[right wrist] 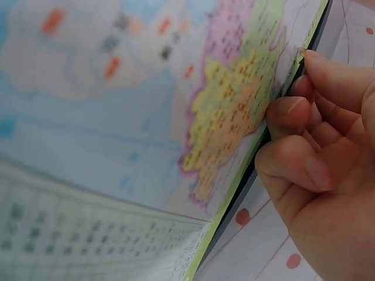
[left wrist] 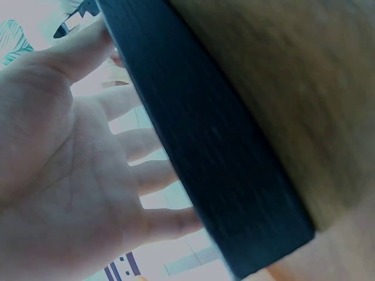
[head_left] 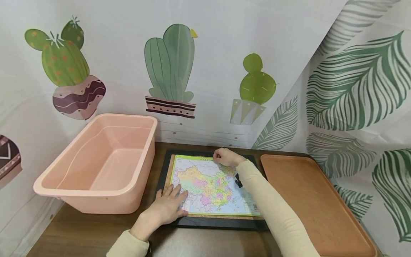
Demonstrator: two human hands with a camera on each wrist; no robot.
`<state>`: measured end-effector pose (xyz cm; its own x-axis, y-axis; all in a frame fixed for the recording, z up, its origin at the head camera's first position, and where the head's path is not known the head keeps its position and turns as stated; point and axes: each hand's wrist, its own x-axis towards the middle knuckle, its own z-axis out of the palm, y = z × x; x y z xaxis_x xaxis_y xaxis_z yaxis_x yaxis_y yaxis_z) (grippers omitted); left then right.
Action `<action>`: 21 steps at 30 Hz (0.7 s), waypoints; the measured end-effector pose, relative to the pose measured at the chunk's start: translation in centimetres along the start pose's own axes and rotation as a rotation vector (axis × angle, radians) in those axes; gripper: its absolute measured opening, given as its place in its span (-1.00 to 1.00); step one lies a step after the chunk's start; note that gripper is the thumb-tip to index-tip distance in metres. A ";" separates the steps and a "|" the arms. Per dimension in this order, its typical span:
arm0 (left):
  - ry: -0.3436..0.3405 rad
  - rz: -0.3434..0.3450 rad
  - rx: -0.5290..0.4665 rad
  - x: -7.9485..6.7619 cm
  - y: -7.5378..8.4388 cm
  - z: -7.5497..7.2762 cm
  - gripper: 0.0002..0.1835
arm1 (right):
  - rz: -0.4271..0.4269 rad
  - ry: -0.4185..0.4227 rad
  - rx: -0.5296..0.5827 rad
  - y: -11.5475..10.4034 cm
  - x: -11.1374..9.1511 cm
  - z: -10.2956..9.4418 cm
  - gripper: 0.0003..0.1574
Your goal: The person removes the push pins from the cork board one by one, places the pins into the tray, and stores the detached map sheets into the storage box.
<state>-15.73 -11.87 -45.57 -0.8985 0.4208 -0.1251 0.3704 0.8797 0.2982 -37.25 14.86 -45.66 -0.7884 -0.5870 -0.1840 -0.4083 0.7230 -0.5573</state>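
Reaching over map [head_left: 205, 185], right hand [head_left: 227, 157] is at far edge, right of middle; fingers curled in, cannot tell whether anything is pinched between them. Left hand [head_left: 168, 207] lies with fingers spread over near part of left edge. Map rests on black-framed cork board [head_left: 218, 223] on desk [head_left: 80, 232], long axis running left to right before person. Key relation: hands set diagonally across map; far edge nearer right hand, near left corner nearer left.
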 end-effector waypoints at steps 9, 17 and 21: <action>-0.002 0.000 -0.003 -0.1 0.1 -0.3 -0.31 | -0.065 0.068 -0.111 -1.2 -1.4 -0.8 -0.82; 0.004 0.001 0.004 0.0 0.0 -0.2 -0.32 | -0.149 0.100 -0.140 -1.9 -3.8 -2.3 -0.90; 0.000 0.000 0.005 -0.1 0.0 -0.1 -0.31 | -0.187 0.145 -0.157 -1.8 -5.2 -2.8 -0.90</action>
<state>-15.72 -11.93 -45.45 -0.8986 0.4206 -0.1249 0.3714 0.8808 0.2937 -33.72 17.62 -41.46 -0.7459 -0.6652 0.0340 -0.6099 0.6614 -0.4365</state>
